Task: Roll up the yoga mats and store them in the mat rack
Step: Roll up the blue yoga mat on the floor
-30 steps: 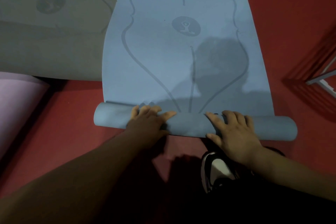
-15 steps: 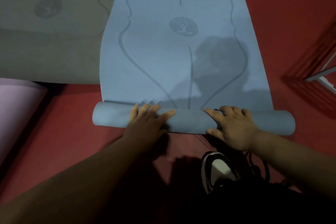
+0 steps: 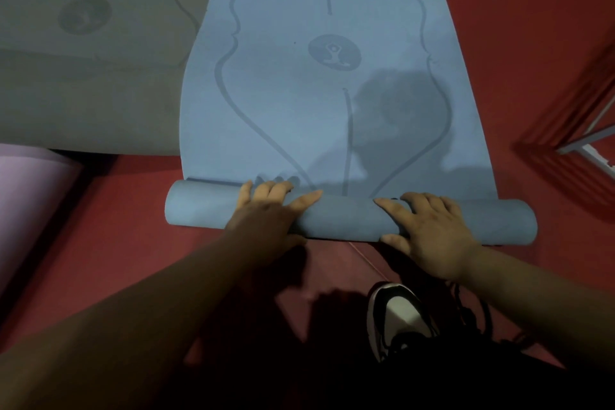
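A blue yoga mat (image 3: 299, 110) with a dark line pattern and a round logo lies on the red floor. Its near end is rolled into a tube (image 3: 339, 218) that runs left to right in front of me; its far end curls up at the top edge of the view. My left hand (image 3: 266, 213) lies on the left half of the tube, fingers spread over its top. My right hand (image 3: 429, 230) lies on the right half, fingers forward and thumb low on the near side.
A grey yoga mat (image 3: 90, 70) lies flat to the left, touching the blue one. A pink mat (image 3: 23, 196) shows at the left edge. My black and white shoe (image 3: 396, 313) stands just behind the tube. A white metal frame (image 3: 589, 143) shows at the right edge.
The rolled tube has moved a little forward along the mat and grown slightly thicker. Both hands stay on top of it. My shoe now shows farther behind the roll.
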A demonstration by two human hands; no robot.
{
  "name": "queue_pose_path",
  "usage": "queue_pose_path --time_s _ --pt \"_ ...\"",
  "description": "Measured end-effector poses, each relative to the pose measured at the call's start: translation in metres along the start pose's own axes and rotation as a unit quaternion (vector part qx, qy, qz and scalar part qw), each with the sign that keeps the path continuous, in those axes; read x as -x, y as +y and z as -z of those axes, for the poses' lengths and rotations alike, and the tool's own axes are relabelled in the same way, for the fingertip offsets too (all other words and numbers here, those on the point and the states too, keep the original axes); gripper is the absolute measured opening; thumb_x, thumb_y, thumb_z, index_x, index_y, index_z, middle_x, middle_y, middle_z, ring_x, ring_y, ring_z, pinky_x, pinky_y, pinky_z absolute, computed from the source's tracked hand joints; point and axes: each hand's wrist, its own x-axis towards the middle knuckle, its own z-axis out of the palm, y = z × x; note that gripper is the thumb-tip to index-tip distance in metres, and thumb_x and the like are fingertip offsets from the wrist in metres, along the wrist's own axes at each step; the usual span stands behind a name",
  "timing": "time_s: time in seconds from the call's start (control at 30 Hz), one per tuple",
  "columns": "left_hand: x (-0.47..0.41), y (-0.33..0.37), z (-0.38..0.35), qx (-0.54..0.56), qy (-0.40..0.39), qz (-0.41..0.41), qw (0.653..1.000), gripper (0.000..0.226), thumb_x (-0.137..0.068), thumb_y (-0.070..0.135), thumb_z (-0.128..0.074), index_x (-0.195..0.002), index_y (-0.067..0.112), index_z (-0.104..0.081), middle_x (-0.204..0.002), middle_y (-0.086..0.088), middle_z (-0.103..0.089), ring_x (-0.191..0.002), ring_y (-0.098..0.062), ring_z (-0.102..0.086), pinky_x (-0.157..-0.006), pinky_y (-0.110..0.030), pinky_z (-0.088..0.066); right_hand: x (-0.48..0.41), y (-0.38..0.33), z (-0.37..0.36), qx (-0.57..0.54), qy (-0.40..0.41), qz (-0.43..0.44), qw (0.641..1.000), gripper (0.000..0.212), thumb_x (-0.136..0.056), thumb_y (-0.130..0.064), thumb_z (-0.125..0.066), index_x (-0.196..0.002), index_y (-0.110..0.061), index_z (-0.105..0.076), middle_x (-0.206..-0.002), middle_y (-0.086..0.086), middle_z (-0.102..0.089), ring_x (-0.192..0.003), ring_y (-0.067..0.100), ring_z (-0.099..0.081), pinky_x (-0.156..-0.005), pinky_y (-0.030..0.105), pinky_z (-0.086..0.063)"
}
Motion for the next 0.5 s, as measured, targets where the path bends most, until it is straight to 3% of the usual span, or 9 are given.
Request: queue_pose_path --time_s 0.17,0.3,0.43,0.5 --pt "-0.003 -0.002 -0.004 0.002 0.012 0.007 1.000 0.079 -0.084 0.068 -0.062 -0.153 0.056 -0.025 -0.155 -0.002 -0.041 -0.143 -0.028 -0.036 -0.121 -0.058 -0.015 -0.008 0.007 0.011 -0.007 -0.041 0.015 0.999 0.082 -0.080 -0.085 -0.010 -0.155 -0.051 -0.009 -0.151 0.000 -0.037 -0.138 0.026 -0.036 -0.116 0.047 -0.024" --pt "-0.010 -0.006 -0.004 -0.017 0.002 -0.005 1.000 0.076 -0.085 0.069 -0.061 -0.153 0.054 -0.029 -0.148 -0.006 -0.049 -0.132 -0.033 -0.047 -0.114 -0.053 -0.028 -0.004 0.002 0.006 0.023 -0.014 0.025 0.999 0.084 -0.082 -0.086 -0.018 -0.156 -0.045 -0.019 -0.145 0.006 -0.047 -0.130 0.031 -0.046 -0.110 0.051 -0.031" --pt "-0.011 -0.008 -0.004 -0.027 0.018 -0.012 0.999 0.072 -0.082 0.070 -0.063 -0.148 0.052 -0.040 -0.125 -0.006 -0.063 -0.109 -0.035 -0.058 -0.097 -0.047 -0.040 -0.007 0.003 0.012 0.022 -0.004 0.022 1.000 0.080 -0.083 -0.084 -0.017 -0.154 -0.048 -0.021 -0.137 -0.001 -0.053 -0.123 0.025 -0.051 -0.107 0.046 -0.034" --pt "-0.009 -0.006 0.002 -0.020 0.009 -0.001 1.000 0.071 -0.085 0.071 -0.059 -0.149 0.055 -0.036 -0.123 -0.002 -0.062 -0.111 -0.032 -0.056 -0.096 -0.044 -0.039 -0.009 0.006 0.018 0.018 -0.015 0.026 0.999 0.078 -0.084 -0.084 -0.019 -0.154 -0.050 -0.017 -0.135 -0.005 -0.052 -0.123 0.022 -0.051 -0.106 0.043 -0.035"
